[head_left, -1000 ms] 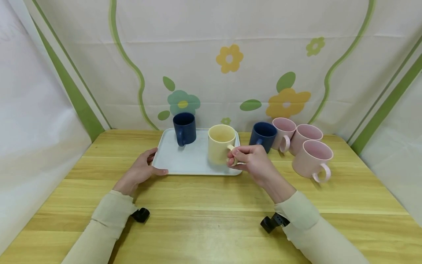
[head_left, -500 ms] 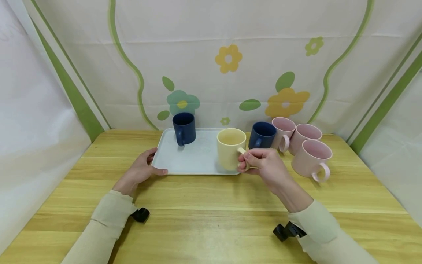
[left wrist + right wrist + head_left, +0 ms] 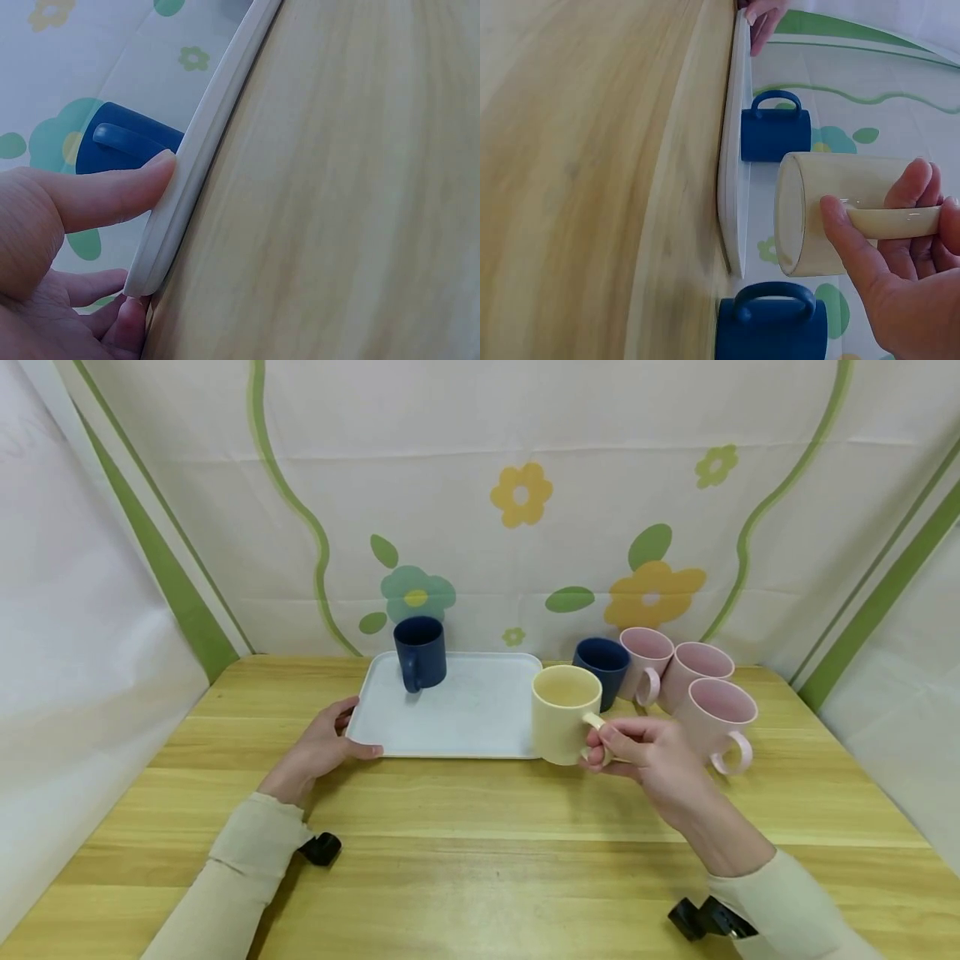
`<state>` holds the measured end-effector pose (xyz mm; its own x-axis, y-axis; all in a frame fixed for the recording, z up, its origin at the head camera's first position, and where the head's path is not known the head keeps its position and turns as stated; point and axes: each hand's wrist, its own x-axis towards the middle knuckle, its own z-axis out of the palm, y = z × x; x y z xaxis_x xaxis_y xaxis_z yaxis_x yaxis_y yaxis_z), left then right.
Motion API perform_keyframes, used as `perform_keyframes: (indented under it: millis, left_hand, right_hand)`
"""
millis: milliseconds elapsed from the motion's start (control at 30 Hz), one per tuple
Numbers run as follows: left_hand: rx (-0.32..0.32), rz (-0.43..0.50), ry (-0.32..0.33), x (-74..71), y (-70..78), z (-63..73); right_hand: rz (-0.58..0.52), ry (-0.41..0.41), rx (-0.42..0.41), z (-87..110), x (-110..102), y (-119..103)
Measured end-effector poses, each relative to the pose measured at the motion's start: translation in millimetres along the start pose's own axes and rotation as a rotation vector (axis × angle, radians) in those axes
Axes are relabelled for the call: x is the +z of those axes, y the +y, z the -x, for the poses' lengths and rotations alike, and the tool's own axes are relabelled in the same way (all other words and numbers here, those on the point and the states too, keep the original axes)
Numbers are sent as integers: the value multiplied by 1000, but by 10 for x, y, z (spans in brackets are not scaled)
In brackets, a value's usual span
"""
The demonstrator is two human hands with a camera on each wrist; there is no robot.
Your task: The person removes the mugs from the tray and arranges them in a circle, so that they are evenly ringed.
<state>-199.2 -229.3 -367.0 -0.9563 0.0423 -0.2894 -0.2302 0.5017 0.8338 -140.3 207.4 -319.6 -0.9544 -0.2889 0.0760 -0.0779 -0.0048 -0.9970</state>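
1. Your right hand [image 3: 652, 760] was clamped on the handle of the yellow mug [image 3: 561, 722], its fingers curled about it.
2. You held that mug upright and clear of the wooden table [image 3: 465, 860]; in the head view it covered the tray's near right corner.
3. Your left hand [image 3: 318, 743] gripped the near left corner of the white tray [image 3: 465, 718], thumb against the front rim, fingers around the left edge.
4. On the tray's far left part, a blue mug [image 3: 422, 656] stood upright, handle towards you.
5. Right of the tray, a second blue mug [image 3: 611, 668] stood on the table, beside three pink mugs [image 3: 699, 670].
6. Behind everything hung a flower-printed cloth [image 3: 450, 427].
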Motion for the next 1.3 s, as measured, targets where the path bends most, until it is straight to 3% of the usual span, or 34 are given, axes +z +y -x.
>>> perform_keyframes:
  millis: [367, 667, 933, 1300]
  left_hand:
    - [8, -4, 3, -13, -15, -8]
    - [9, 3, 0, -10, -6, 0]
    - [1, 11, 2, -1, -10, -15]
    - [-2, 10, 2, 4, -8, -18]
  right_hand:
    - [4, 33, 3, 147, -268, 91]
    - [-5, 119, 104, 181, -421, 149]
    - [51, 182, 172, 167, -467, 183]
    - [82, 204, 219, 170, -473, 245]
